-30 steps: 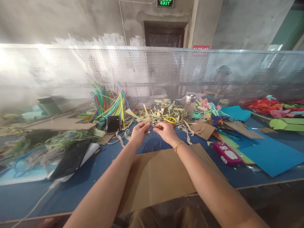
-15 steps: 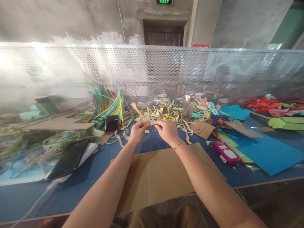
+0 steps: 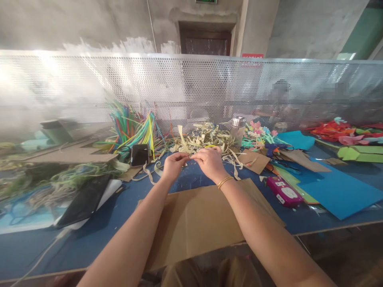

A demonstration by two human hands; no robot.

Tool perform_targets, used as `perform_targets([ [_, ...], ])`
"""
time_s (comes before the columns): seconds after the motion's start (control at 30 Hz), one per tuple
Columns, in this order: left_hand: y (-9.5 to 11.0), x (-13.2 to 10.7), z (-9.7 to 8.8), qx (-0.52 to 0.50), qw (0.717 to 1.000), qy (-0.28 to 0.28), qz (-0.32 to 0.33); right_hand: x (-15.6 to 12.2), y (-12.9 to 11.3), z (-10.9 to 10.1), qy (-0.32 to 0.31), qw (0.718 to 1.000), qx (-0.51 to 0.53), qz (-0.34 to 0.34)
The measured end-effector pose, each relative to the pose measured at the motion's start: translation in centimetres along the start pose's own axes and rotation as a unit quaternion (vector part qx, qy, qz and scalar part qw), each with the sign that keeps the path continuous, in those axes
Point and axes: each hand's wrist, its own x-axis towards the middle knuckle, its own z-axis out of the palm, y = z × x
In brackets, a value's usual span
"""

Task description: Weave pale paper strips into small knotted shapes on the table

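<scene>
My left hand (image 3: 174, 165) and my right hand (image 3: 209, 161) meet fingertip to fingertip above the blue table. Both are closed in a pinch on a thin pale strip (image 3: 181, 134), whose free end stands up behind my left fingers. The pinched part is tiny and mostly hidden by the fingers. Behind the right knuckles shows a bit of something yellow (image 3: 212, 146), mostly covered. A heap of pale, curly strips (image 3: 206, 134) lies just past both hands. Beneath my forearms is a brown cardboard sheet (image 3: 209, 217) at the table's near edge.
Left of my hands are a dark phone (image 3: 139, 155) and a bundle of coloured stems (image 3: 134, 131). A glass bottle (image 3: 237, 129) stands behind the heap. To the right lie a purple case (image 3: 284, 191) and blue sheets (image 3: 344, 191). A perforated metal screen (image 3: 191, 79) closes the back.
The pale strip behind my left fingers has swung more upright. My right fingertips have shifted slightly left toward the left ones, and less of the yellow thing shows. The view has tilted down slightly.
</scene>
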Motion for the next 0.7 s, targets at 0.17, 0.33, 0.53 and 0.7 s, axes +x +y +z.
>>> perform_targets([
  [0.17, 0.1, -0.2, 0.2, -0.007, 0.998, -0.060, -0.004, 0.1, 0.2, -0.2, 0.033, 0.999, 0.008, 0.005],
  [0.33, -0.1, -0.1, 0.4, -0.085, 0.994, -0.064, -0.038, 0.1, 0.4, -0.1, 0.050, 0.997, 0.053, 0.041],
  [0.53, 0.1, -0.4, 0.6, -0.130, 0.987, -0.070, -0.057, 0.2, 0.3, -0.1, 0.042, 0.994, 0.084, 0.054],
  [0.7, 0.9, -0.7, 0.7, -0.126, 0.986, -0.104, -0.038, 0.1, 0.2, -0.1, 0.043, 0.994, 0.074, 0.064],
])
